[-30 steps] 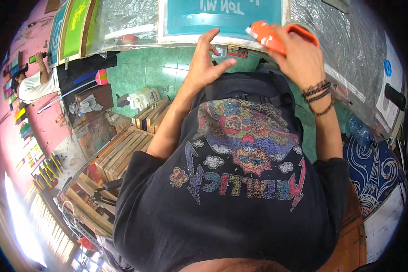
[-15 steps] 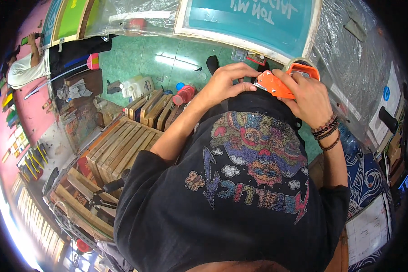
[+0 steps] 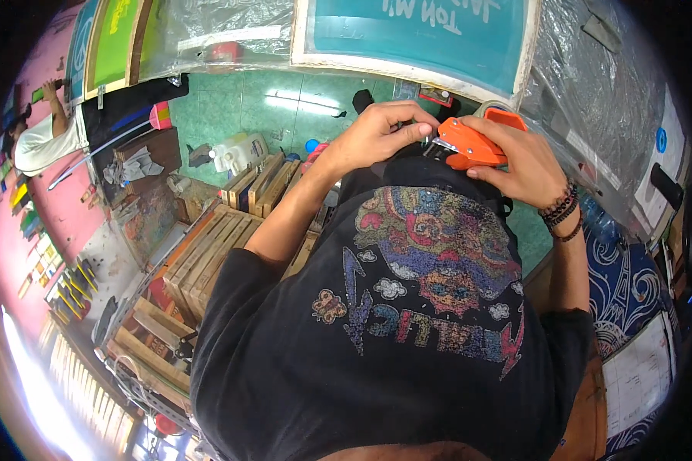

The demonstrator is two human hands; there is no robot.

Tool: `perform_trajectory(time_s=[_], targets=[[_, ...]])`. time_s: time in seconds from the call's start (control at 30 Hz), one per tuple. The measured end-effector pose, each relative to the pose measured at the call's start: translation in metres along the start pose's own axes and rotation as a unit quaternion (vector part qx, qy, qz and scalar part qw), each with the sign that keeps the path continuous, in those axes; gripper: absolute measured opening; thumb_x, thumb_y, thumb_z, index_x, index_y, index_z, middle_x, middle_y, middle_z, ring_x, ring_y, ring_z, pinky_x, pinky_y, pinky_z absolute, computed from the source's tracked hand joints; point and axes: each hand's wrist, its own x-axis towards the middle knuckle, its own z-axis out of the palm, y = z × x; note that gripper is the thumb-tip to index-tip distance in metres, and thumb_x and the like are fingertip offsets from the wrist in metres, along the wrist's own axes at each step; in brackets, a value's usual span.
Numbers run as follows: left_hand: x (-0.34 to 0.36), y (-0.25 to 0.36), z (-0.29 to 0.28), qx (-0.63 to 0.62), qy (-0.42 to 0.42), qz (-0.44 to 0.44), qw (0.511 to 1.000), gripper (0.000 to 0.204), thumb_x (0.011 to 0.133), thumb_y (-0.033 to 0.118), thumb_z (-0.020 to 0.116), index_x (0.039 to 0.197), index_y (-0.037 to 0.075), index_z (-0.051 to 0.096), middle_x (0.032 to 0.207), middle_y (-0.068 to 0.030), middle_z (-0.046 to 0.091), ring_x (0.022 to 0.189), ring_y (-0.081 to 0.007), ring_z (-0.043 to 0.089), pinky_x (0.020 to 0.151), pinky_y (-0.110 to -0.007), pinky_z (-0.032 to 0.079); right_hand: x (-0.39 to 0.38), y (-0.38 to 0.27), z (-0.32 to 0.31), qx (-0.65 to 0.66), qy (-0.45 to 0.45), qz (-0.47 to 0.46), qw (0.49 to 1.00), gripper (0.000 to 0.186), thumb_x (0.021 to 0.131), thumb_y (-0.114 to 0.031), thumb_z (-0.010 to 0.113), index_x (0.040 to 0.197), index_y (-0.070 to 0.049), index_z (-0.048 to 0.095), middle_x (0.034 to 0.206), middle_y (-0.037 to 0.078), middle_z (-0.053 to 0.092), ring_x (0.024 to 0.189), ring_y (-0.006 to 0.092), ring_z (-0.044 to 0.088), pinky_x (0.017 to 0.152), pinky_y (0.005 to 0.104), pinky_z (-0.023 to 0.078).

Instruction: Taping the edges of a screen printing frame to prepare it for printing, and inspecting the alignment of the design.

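Note:
My right hand [image 3: 516,157] is wrapped round an orange tape dispenser [image 3: 473,143], held above my lap in front of my black shirt. A roll of tape [image 3: 497,109] shows at its far side, partly hidden by the hand. The dispenser's metal front end points left, toward my left hand [image 3: 380,138]. My left thumb and forefinger are pinched together just left of that end. What lies between these fingertips, if anything, is too small to make out.
A teal-meshed screen frame [image 3: 415,31] lies on the plastic-covered table [image 3: 215,38] ahead. Wooden frames [image 3: 208,250] are stacked at the left, near a white jug [image 3: 242,152] on the green tiled floor [image 3: 246,100]. Another person [image 3: 50,138] is at the far left.
The dispenser has turned slightly in my right hand, so more of its metal front end shows. My left hand has moved slightly left. The view has shifted a little.

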Motion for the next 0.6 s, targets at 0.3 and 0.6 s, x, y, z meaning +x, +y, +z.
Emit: perform_trajectory(time_s=[0.3, 0.6], targets=[[0.001, -0.018, -0.005, -0.214, -0.054, -0.073, 0.973, 0.038, 0.099, 0.031, 0.069, 0.123, 0.001, 0.066, 0.109, -0.0022, 0.064, 0.103, -0.0104, 0.058, 0.092, -0.029, 0.048, 0.000, 0.000, -0.002, 0.040, -0.009, 0.029, 0.999, 0.072, 0.079, -0.036, 0.081, 0.143, -0.021, 0.053, 0.121, 0.012, 0.070, 0.110, 0.0366, 0.067, 0.091, 0.0446, 0.055], [0.016, 0.000, 0.004, 0.127, 0.155, 0.009, 0.980, 0.021, 0.095, 0.012, 0.072, 0.112, 0.001, 0.075, 0.100, -0.0083, 0.075, 0.094, -0.0151, 0.063, 0.086, -0.029, 0.049, 0.002, -0.002, 0.008, 0.007, 0.017, 0.071, 0.997, 0.068, 0.084, -0.050, 0.075, 0.141, -0.020, 0.053, 0.120, 0.011, 0.070, 0.104, 0.0355, 0.069, 0.086, 0.0442, 0.056]])
